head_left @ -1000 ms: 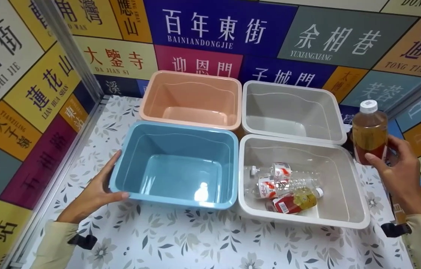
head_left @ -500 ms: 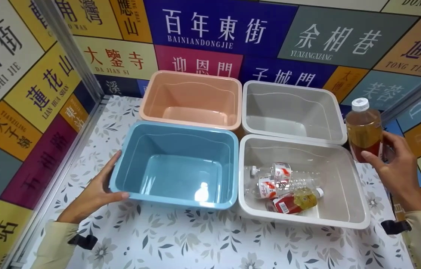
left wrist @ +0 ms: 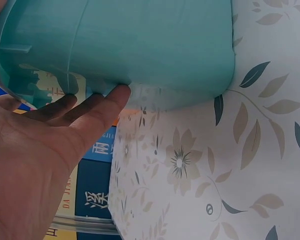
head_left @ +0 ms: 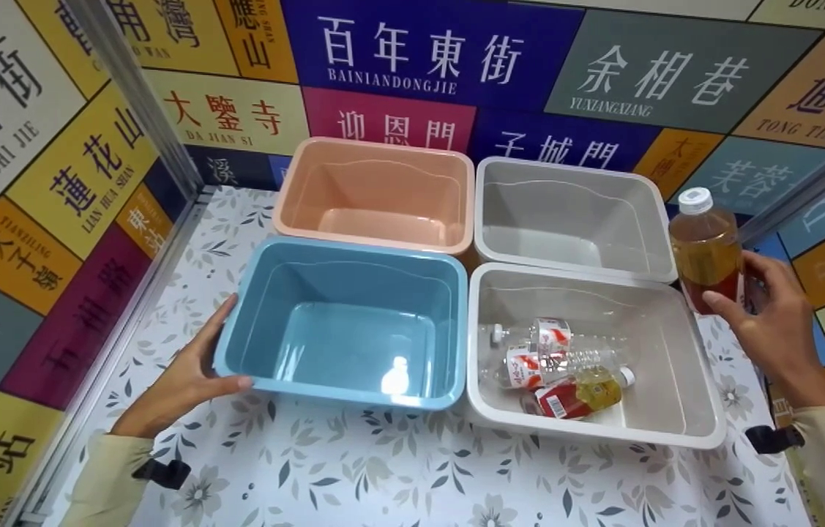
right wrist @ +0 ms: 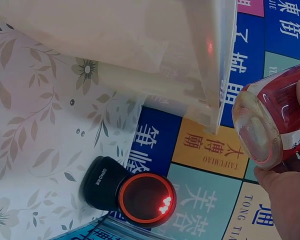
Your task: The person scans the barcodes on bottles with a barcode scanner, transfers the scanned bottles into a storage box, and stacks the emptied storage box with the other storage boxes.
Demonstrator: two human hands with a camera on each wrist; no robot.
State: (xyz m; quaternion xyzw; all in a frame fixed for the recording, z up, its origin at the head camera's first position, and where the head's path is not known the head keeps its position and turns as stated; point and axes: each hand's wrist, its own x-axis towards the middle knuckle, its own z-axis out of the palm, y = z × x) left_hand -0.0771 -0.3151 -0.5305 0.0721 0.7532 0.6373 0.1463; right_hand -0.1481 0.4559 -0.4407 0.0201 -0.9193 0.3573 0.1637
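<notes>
My right hand grips a plastic drink bottle with a white cap, amber liquid and a red lower label. It holds the bottle upright, raised beside the right-hand bins. In the right wrist view, the base of the bottle faces the camera. My left hand rests against the left front corner of a blue plastic bin; its thumb lies at the front rim. Straight fingers touch the bin's outer wall in the left wrist view. Nothing lies in the blue bin.
A front white bin contains clear bottles and a red-and-yellow bottle. Behind stand a peach bin and a grey bin. A black scanner-like device with a glowing red ring stands near the right bins. Printed walls border the table.
My right hand has carried the bottle a little to the left and upward, closer to the grey bin. The left hand and the bins have stayed put.
</notes>
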